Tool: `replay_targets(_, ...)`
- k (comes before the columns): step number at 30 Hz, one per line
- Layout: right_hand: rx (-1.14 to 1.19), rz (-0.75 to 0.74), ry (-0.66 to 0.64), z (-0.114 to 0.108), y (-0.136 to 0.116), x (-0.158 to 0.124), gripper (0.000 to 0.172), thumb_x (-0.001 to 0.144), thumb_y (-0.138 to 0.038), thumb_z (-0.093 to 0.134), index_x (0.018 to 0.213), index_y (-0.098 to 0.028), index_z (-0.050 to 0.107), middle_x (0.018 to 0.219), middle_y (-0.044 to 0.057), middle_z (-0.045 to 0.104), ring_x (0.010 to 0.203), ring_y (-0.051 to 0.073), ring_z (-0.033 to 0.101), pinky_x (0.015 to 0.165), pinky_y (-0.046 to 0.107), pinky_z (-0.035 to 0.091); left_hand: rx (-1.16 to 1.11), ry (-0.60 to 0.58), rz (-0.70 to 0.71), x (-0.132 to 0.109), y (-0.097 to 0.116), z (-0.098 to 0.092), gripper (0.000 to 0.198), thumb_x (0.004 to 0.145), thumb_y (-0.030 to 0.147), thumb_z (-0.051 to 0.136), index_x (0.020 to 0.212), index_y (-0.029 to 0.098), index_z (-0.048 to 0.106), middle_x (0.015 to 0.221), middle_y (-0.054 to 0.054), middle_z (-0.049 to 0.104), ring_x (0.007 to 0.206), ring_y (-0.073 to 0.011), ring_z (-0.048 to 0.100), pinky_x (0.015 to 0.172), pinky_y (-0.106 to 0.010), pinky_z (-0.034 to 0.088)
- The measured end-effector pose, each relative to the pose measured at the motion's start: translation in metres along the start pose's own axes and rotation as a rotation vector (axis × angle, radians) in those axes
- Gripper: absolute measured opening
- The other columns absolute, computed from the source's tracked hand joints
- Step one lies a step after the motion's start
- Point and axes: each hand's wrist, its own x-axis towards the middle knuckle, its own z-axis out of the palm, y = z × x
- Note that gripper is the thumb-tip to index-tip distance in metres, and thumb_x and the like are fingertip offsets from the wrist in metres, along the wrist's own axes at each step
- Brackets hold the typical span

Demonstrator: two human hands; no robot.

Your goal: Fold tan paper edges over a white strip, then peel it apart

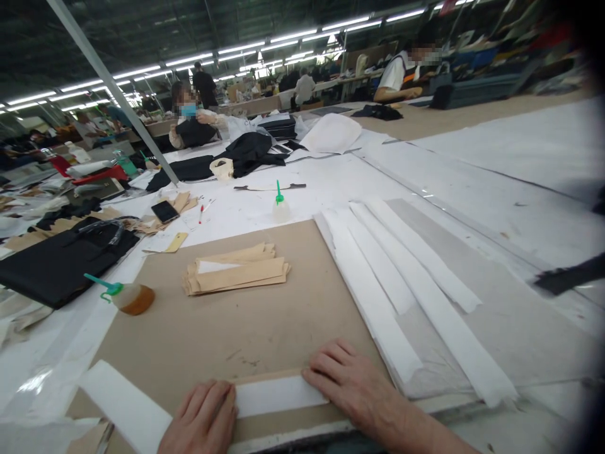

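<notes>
A white strip (283,394) lies across the near edge of a brown board (302,315), with a thin tan edge showing along its far side. My left hand (201,416) presses on the strip's left end, fingers bent and held together. At the right end, my right hand (352,388) grips the strip between bent fingers and thumb; part of that end is hidden under it. Left of my left hand is another white strip (125,403), set at a slant. Farther up the board rests a stack of tan strips (241,277) with a white piece among them.
A squeeze bottle of amber liquid (135,299) lies tilted at the board's left. Long white strips (425,302) cover the right side. Beyond are a second bottle (280,205), a phone (165,212), a black bag (66,258) and a pole (113,88). Other people work farther back.
</notes>
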Motion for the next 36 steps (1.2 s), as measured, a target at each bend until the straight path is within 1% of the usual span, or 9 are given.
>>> replay_targets(3, 0.005, 0.02, 0.0, 0.006, 0.0, -0.001, 0.023, 0.09, -0.021, 0.074, 0.109, -0.018, 0.061, 0.098, 0.003, 0.064, 0.089, 0.024, 0.053, 0.082, 0.04, 0.041, -0.247, -0.007, -0.164, 0.041, 0.025, 0.001, 0.013, 0.098, 0.019, 0.053, 0.104, 0.021, 0.064, 0.11, -0.007, 0.067, 0.105, -0.0244, 0.061, 0.09, -0.036, 0.054)
replay_targets(6, 0.039, 0.046, 0.049, 0.012, 0.001, -0.004, 0.023, 0.091, -0.021, 0.072, 0.11, -0.018, 0.06, 0.099, 0.003, 0.065, 0.09, 0.024, 0.055, 0.084, 0.041, 0.042, -0.55, 0.035, -0.286, 0.085, 0.059, 0.013, 0.022, 0.099, 0.02, 0.052, 0.121, 0.02, 0.057, 0.116, -0.01, 0.063, 0.107, -0.0224, 0.059, 0.092, -0.034, 0.054)
replay_targets(9, 0.144, 0.145, 0.157, 0.015, -0.002, -0.012, 0.017, 0.098, -0.015, 0.059, 0.115, -0.02, 0.059, 0.104, 0.004, 0.066, 0.092, 0.024, 0.057, 0.084, 0.039, 0.044, -0.698, -0.033, -0.337, 0.107, 0.078, 0.027, 0.022, 0.099, 0.02, 0.053, 0.119, 0.023, 0.057, 0.114, -0.008, 0.062, 0.104, -0.0222, 0.06, 0.09, -0.035, 0.056)
replay_targets(13, 0.172, 0.298, 0.387, 0.02, -0.014, -0.033, 0.021, 0.103, -0.013, 0.046, 0.119, -0.02, 0.057, 0.115, 0.008, 0.065, 0.101, 0.022, 0.058, 0.087, 0.034, 0.049, -0.736, -0.065, -0.338, 0.108, 0.076, 0.035, 0.019, 0.098, 0.022, 0.054, 0.116, 0.025, 0.059, 0.113, -0.008, 0.061, 0.104, -0.0235, 0.06, 0.09, -0.037, 0.056)
replay_targets(17, -0.041, 0.317, 0.51, 0.033, -0.026, -0.05, 0.02, 0.102, -0.015, 0.046, 0.112, -0.019, 0.063, 0.107, 0.008, 0.069, 0.096, 0.022, 0.062, 0.082, 0.034, 0.05, -0.696, -0.085, -0.253, 0.112, 0.068, 0.033, 0.022, 0.098, 0.022, 0.052, 0.119, 0.025, 0.06, 0.11, -0.008, 0.063, 0.1, -0.0225, 0.063, 0.085, -0.035, 0.058)
replay_targets(21, -0.202, 0.294, 0.597, 0.04, -0.029, -0.05, 0.026, 0.103, -0.014, 0.044, 0.112, -0.017, 0.068, 0.105, 0.006, 0.072, 0.098, 0.021, 0.062, 0.085, 0.035, 0.048, -0.62, -0.072, -0.149, 0.123, 0.069, 0.034, 0.028, 0.099, 0.022, 0.051, 0.126, 0.026, 0.058, 0.107, -0.006, 0.065, 0.095, -0.0203, 0.065, 0.081, -0.031, 0.059)
replay_targets(26, -0.176, 0.313, 0.622, 0.037, -0.029, -0.045, 0.033, 0.107, -0.018, 0.037, 0.105, -0.017, 0.07, 0.101, 0.004, 0.073, 0.092, 0.02, 0.061, 0.082, 0.034, 0.045, -0.483, -0.071, -0.046, 0.128, 0.075, 0.036, 0.03, 0.102, 0.023, 0.042, 0.126, 0.027, 0.061, 0.102, -0.006, 0.066, 0.088, -0.0198, 0.064, 0.073, -0.028, 0.059)
replay_targets(31, -0.176, 0.31, 0.623, 0.035, -0.028, -0.045, 0.034, 0.107, -0.015, 0.036, 0.106, -0.016, 0.07, 0.102, 0.004, 0.073, 0.093, 0.021, 0.06, 0.084, 0.035, 0.044, -0.339, -0.021, -0.013, 0.125, 0.075, 0.039, 0.038, 0.105, 0.022, 0.03, 0.123, 0.024, 0.063, 0.104, -0.006, 0.068, 0.089, -0.0204, 0.063, 0.077, -0.03, 0.057)
replay_targets(36, -0.145, 0.313, 0.615, 0.033, -0.028, -0.046, 0.032, 0.106, -0.014, 0.037, 0.107, -0.016, 0.069, 0.102, 0.004, 0.073, 0.093, 0.021, 0.061, 0.086, 0.035, 0.044, -0.158, 0.042, 0.148, 0.121, 0.078, 0.038, 0.037, 0.103, 0.019, 0.034, 0.125, 0.018, 0.064, 0.11, -0.007, 0.07, 0.09, -0.0211, 0.063, 0.076, -0.031, 0.052)
